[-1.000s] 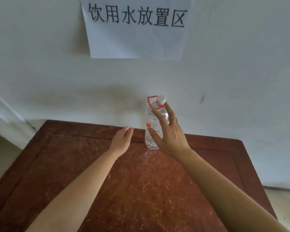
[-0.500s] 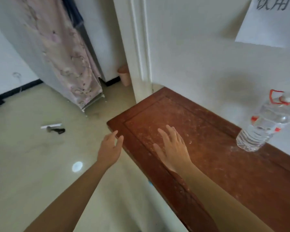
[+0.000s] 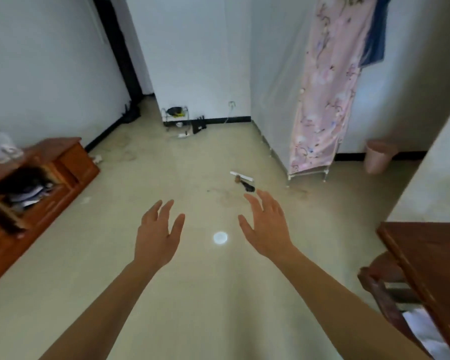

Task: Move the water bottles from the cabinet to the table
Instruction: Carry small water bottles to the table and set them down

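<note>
red-brown counter point(image 3: 431, 255) now sits at my near right, bottle left there, and my left hand point(image 3: 157, 233) and right hand point(image 3: 266, 227) hang spread and empty, facing the cabinet point(image 3: 37, 178) far left for more.

Soft daylight — motion blur, warped edges

both forearms are bare to the bottom edge of the view, no sleeves showing. the left hand point(image 3: 157, 236) and right hand point(image 3: 266, 228) are ungloved, without rings, watches or bands.

White walls point(image 3: 50, 61), beige floor point(image 3: 192, 294), pink floral curtain point(image 3: 322, 100).
</note>
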`<action>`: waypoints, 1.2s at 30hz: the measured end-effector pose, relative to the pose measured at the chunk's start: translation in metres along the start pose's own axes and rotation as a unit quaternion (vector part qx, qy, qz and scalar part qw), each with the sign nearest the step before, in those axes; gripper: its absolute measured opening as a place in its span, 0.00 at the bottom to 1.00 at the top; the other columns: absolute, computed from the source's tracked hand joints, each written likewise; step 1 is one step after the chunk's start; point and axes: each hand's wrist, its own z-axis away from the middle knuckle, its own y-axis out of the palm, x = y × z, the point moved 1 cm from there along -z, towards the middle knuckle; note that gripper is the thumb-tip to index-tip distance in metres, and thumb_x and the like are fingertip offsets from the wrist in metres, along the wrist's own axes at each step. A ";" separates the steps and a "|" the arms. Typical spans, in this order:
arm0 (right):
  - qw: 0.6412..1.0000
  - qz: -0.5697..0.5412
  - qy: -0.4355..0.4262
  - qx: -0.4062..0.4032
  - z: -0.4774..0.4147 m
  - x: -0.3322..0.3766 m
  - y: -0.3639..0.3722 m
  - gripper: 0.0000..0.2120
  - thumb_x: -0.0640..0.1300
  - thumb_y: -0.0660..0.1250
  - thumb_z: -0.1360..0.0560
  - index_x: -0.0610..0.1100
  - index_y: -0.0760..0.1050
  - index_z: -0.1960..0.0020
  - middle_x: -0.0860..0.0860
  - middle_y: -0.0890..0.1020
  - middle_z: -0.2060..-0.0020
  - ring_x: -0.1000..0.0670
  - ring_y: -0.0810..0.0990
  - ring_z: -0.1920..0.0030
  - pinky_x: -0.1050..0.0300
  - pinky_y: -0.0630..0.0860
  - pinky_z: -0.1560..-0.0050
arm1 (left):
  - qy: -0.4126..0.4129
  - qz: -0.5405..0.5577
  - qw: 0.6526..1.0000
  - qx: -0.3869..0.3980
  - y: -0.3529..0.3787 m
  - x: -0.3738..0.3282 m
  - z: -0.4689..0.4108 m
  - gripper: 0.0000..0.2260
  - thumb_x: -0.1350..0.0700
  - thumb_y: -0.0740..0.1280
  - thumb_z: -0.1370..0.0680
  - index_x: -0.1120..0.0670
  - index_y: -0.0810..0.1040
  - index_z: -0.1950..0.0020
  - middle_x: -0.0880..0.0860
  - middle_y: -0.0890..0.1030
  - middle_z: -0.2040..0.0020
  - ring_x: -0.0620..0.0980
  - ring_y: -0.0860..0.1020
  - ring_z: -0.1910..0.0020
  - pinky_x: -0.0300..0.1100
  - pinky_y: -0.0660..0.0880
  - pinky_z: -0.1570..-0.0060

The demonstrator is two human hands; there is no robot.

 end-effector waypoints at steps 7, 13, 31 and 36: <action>0.980 -0.047 -0.171 0.090 -0.082 0.178 0.151 0.28 0.54 0.64 0.23 0.46 0.68 0.26 0.40 0.71 0.28 0.37 0.69 0.27 0.38 0.70 0.31 | -0.173 -0.054 0.981 -0.062 -0.101 0.192 -0.013 0.29 0.37 0.53 0.19 0.49 0.61 0.21 0.55 0.61 0.21 0.57 0.59 0.23 0.60 0.63 0.27; 0.957 -0.081 -0.244 0.130 -0.163 0.264 0.266 0.29 0.53 0.65 0.23 0.48 0.64 0.24 0.40 0.68 0.25 0.37 0.65 0.24 0.39 0.66 0.27 | -0.279 -0.073 0.954 -0.075 -0.120 0.302 -0.043 0.29 0.37 0.53 0.18 0.47 0.58 0.20 0.53 0.59 0.20 0.56 0.58 0.22 0.59 0.61 0.26; 0.904 -0.151 -0.333 0.222 -0.477 0.447 0.549 0.32 0.50 0.73 0.27 0.45 0.67 0.26 0.38 0.71 0.28 0.36 0.71 0.28 0.38 0.72 0.32 | -0.413 -0.126 0.896 -0.105 -0.163 0.547 -0.324 0.29 0.37 0.54 0.19 0.46 0.57 0.20 0.52 0.59 0.20 0.55 0.59 0.22 0.58 0.64 0.27; 0.902 -0.140 -0.337 0.230 -0.534 0.485 0.630 0.33 0.50 0.72 0.28 0.46 0.67 0.26 0.39 0.71 0.28 0.37 0.71 0.28 0.39 0.72 0.31 | -0.438 -0.110 0.886 -0.105 -0.161 0.641 -0.385 0.29 0.37 0.55 0.18 0.49 0.57 0.21 0.53 0.59 0.20 0.56 0.59 0.22 0.59 0.64 0.27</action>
